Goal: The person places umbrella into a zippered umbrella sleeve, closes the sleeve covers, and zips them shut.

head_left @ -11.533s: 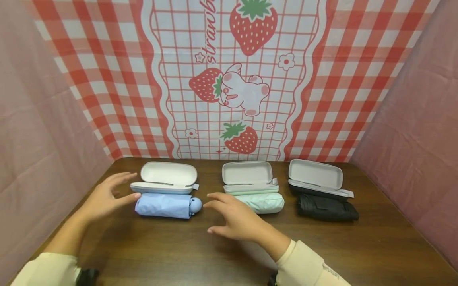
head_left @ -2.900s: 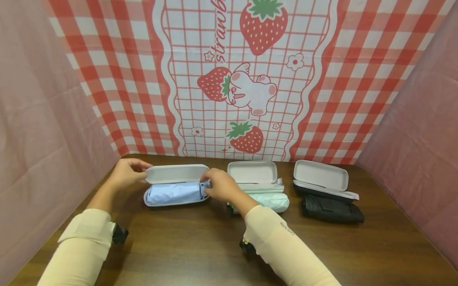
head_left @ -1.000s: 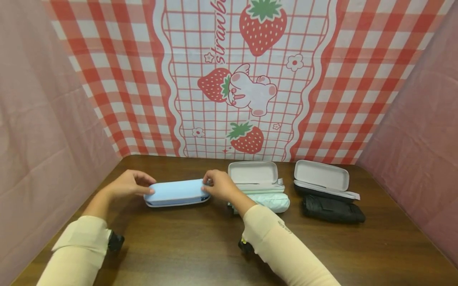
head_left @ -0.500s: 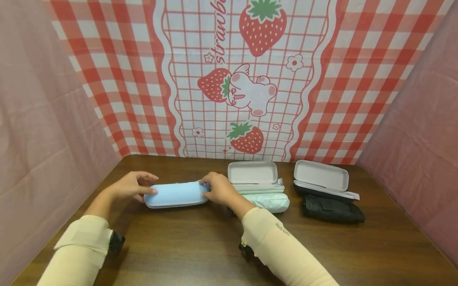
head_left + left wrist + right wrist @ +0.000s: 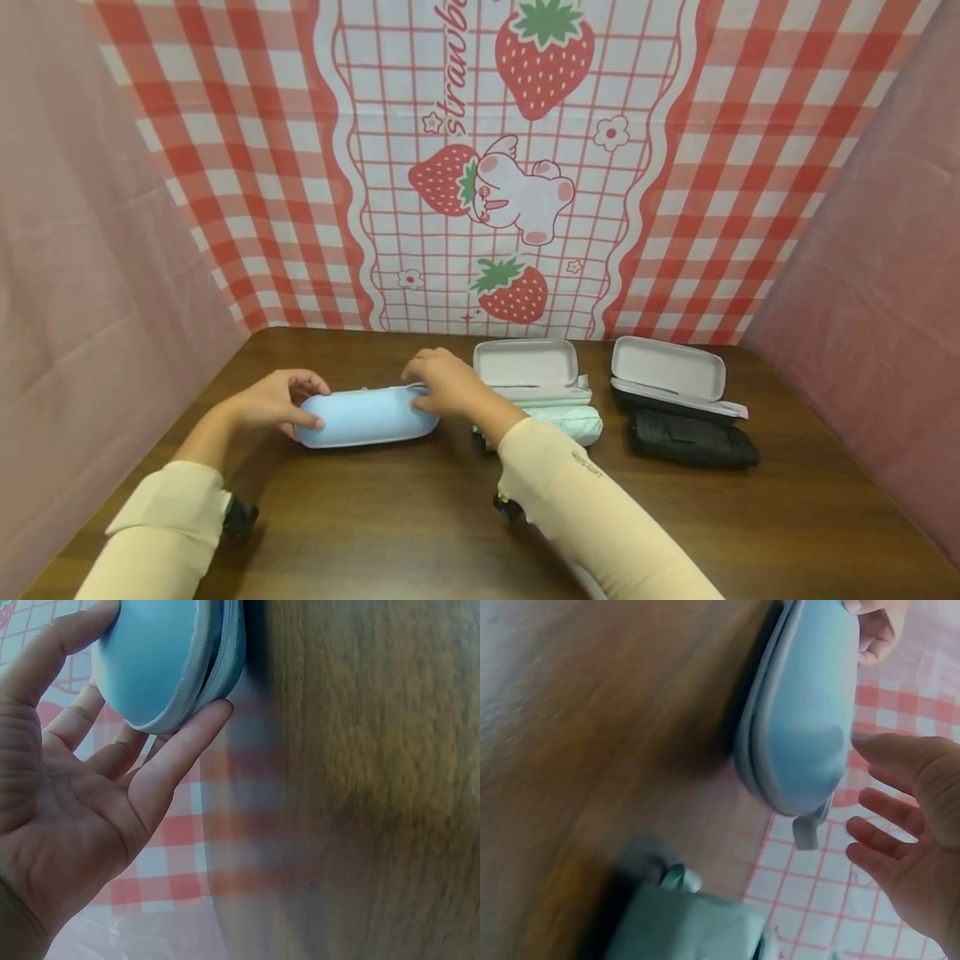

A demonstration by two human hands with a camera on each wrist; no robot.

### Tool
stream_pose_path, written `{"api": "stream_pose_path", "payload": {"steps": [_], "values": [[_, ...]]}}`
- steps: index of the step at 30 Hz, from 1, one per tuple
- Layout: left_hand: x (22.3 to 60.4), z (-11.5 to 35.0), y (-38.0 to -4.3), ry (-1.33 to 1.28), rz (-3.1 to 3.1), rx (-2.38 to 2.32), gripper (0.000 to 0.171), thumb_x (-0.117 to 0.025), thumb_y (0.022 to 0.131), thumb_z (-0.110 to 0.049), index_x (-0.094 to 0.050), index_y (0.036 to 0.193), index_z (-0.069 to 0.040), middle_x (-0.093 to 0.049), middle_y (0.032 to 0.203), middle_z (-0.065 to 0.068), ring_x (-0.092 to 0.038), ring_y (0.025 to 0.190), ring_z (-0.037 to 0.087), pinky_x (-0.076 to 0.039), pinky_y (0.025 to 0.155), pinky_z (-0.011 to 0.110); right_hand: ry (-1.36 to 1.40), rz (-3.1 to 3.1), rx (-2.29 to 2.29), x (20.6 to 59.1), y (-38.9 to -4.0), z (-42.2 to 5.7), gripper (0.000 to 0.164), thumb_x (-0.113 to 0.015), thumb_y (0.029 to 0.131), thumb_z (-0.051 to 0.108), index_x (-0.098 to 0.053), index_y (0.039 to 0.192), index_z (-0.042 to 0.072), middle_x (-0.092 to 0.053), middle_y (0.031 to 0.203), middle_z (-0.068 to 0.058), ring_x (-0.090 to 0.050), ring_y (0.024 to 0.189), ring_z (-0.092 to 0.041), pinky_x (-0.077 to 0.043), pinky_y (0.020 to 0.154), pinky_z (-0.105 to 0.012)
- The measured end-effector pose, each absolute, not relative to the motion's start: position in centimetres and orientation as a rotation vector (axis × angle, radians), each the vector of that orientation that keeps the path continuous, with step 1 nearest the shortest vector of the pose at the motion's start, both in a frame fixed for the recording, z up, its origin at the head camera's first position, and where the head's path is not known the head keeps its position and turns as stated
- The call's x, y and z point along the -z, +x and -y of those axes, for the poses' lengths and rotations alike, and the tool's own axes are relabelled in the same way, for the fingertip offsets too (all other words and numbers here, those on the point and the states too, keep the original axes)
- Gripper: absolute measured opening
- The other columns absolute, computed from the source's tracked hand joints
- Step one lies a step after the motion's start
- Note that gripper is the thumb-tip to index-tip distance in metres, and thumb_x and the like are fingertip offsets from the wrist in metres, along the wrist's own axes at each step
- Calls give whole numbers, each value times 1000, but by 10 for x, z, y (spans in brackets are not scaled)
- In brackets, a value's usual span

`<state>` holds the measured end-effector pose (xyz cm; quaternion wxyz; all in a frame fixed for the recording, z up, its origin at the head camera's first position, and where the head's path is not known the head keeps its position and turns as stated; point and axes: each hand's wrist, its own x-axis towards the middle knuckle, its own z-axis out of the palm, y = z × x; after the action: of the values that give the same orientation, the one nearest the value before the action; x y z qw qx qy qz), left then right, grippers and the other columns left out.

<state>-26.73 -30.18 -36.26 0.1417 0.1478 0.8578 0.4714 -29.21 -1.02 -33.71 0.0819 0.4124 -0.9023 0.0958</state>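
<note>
A light blue zip-up umbrella case lies with its lid down at the left of the table; the blue umbrella is hidden. In the left wrist view, a narrow gap shows along its rim. My left hand grips its left end, thumb on the lid and other fingers at the end and the lower edge. My right hand is at the right end, thumb tip at the lid. In the right wrist view, its other fingers are loosely bent and apart from the case, near a grey fabric tab.
Right of it, an open mint case stands behind a folded mint umbrella. Farther right are an open black case and a folded black umbrella. A checked strawberry cloth hangs behind the wooden table.
The blue umbrella went from the table into its case, and the lid came down over it. Lately the case has tipped so its lid faces me more, and my right fingers have moved back.
</note>
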Motion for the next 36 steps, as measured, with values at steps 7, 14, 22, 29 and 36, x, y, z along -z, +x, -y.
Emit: {"api": "stream_pose_path", "payload": {"steps": [7, 14, 22, 29, 36], "values": [[360, 297, -266, 540, -2514, -1264, 48, -80, 61, -12, -48, 96, -2, -48, 96, 17, -49, 80, 25, -49, 48, 44, 1245, 2873, -187, 333, -286, 26, 53, -71, 71, 36, -56, 118, 15, -51, 120, 1, -47, 109, -17, -37, 91, -28], [359, 294, -265, 606, -2507, -1231, 49, -80, 58, -10, -45, 92, -3, -50, 87, 15, -50, 77, 24, -48, 45, 45, 1236, 2972, -125, 337, -290, 32, 62, -74, 67, 39, -55, 120, 14, -57, 116, 2, -51, 106, -14, -38, 90, -25], [357, 293, -265, 618, -2513, -1198, 50, -82, 56, -11, -46, 90, -2, -50, 83, 14, -49, 75, 23, -48, 45, 44, 1215, 3012, -147, 338, -287, 33, 72, -78, 61, 39, -53, 122, 12, -56, 117, 1, -52, 104, -14, -40, 88, -26], [348, 293, -266, 623, -2493, -1167, 45, -81, 57, -11, -50, 87, -1, -51, 77, 11, -49, 68, 19, -47, 45, 42, 1226, 3023, -223, 340, -290, 33, 69, -81, 57, 36, -54, 117, 15, -58, 109, 1, -53, 98, -13, -41, 84, -25], [337, 291, -268, 612, -2630, -1126, 37, -79, 63, -23, -57, 85, -4, -55, 75, 8, -50, 62, 18, -47, 51, 37, 1276, 2975, -261, 344, -291, 33, 61, -82, 55, 33, -52, 106, 18, -58, 95, 4, -53, 84, -10, -43, 73, -23]]}}
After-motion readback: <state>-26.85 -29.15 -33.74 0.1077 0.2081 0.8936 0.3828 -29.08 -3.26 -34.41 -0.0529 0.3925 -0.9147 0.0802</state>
